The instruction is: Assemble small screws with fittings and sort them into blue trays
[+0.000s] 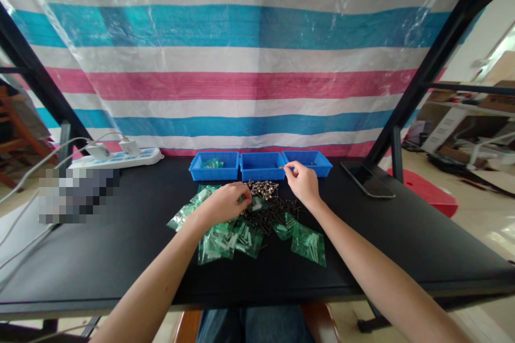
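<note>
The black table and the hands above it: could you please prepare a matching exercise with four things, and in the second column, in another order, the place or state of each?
Column one
1. Left hand
2. Right hand
3. Phone
4. Power strip

Column two
A. White, with two plugs in it
B. Lies right of the blue trays
C. Beside the pile of shiny pieces
D. Pinches a small piece near the trays

Pairs: 1-C, 2-D, 3-B, 4-A
</note>
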A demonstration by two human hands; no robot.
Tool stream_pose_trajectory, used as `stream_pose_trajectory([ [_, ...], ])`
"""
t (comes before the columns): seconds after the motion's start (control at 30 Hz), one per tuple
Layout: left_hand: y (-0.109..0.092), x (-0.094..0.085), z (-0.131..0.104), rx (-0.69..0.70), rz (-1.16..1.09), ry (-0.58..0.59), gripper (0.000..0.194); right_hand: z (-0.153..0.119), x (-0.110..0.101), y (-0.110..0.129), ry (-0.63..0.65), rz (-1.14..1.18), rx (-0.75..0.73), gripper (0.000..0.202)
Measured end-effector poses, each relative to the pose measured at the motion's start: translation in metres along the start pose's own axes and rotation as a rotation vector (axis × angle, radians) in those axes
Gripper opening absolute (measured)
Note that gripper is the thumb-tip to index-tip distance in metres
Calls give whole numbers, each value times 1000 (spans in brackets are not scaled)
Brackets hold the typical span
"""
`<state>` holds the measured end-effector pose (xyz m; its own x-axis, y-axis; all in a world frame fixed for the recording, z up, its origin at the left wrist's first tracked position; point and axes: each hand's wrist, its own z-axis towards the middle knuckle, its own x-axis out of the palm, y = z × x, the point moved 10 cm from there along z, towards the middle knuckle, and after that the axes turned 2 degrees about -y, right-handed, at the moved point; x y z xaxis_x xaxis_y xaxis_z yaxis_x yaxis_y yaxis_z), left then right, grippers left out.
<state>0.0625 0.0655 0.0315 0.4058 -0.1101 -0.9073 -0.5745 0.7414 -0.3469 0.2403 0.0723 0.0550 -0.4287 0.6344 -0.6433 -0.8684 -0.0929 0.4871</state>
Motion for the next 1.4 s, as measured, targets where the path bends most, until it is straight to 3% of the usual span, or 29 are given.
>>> stream_pose_trajectory([
  [0.37,-6,3,-1,85,-23,29,7,2,2,-6,-10,-21,22,19],
  [1.17,3,3,2,12,-20,-6,10,2,6,-11,16,-44,54,16],
  [1.4,2,1,3,14,-29,-30,12,9,-12,-22,-79,-103,129,17],
])
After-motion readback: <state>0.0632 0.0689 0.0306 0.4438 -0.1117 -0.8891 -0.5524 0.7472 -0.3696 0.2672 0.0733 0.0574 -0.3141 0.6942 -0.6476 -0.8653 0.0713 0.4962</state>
